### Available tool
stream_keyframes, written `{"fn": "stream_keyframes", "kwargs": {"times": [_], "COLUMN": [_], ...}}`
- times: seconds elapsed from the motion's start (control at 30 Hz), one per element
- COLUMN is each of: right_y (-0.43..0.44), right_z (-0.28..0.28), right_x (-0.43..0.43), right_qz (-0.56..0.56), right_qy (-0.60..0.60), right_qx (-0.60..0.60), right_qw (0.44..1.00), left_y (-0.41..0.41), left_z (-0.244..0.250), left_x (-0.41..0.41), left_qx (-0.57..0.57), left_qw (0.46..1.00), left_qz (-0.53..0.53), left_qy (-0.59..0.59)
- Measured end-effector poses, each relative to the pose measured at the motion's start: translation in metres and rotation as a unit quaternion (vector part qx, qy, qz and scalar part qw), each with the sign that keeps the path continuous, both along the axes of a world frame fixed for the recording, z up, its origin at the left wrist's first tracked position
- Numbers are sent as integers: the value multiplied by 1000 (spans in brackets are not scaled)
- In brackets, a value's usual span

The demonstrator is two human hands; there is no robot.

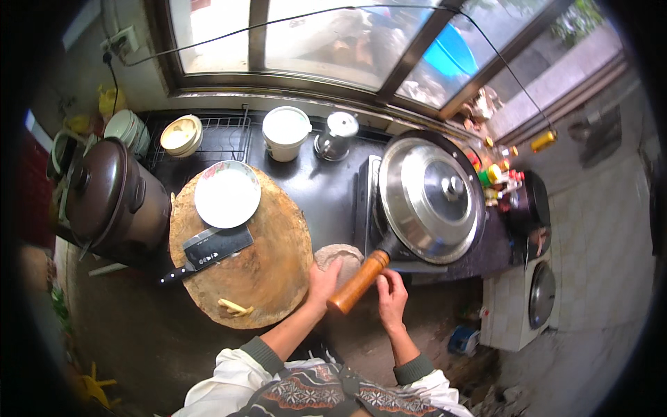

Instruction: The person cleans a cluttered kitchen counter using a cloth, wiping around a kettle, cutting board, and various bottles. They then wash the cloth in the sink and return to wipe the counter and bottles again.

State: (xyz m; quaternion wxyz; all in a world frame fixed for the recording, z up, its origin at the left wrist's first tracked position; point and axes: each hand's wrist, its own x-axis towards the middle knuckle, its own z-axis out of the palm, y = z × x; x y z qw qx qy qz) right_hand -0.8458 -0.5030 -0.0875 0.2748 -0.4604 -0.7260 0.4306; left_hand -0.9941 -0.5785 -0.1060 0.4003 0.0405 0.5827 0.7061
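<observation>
My left hand [325, 284] grips a crumpled grey-beige cloth [336, 255] at the counter's front edge, just right of the round wooden chopping block [276, 255]. My right hand [392, 297] is beside the wooden handle [359, 281] of a wok, its fingers curled; whether it touches the handle or holds anything, I cannot tell. A domed steel lid [406, 198] with a glass centre covers the wok. On the block lie a cleaver [219, 247], a white plate [227, 195] with a floral rim, and a few pale yellow strips [234, 307] of food.
A brown lidded pot [151, 208] stands left of the block. Behind are stacked bowls [181, 135] on a wire rack [224, 133], a white tub [285, 133] and a steel canister [336, 136]. Seasoning bottles [490, 174] crowd the right. A cable [292, 20] hangs across the window.
</observation>
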Motion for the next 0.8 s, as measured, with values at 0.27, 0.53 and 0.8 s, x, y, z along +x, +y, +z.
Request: {"fn": "stream_keyframes", "kwargs": {"times": [0.27, 0.53, 0.8], "right_y": [36, 36, 36], "right_z": [-61, -88, -47], "right_x": [-1, 12, -43], "right_qz": [109, 28, 123], "right_qy": [-96, -49, -142], "right_qx": [272, 124, 253], "right_qw": [951, 991, 949], "left_y": [121, 230, 198], "left_z": [-71, -18, -68], "left_x": [-14, -140, -120], "left_qx": [-68, 47, -69], "left_qw": [990, 980, 981], "left_qz": [27, -26, -88], "left_qy": [121, 190, 158]}}
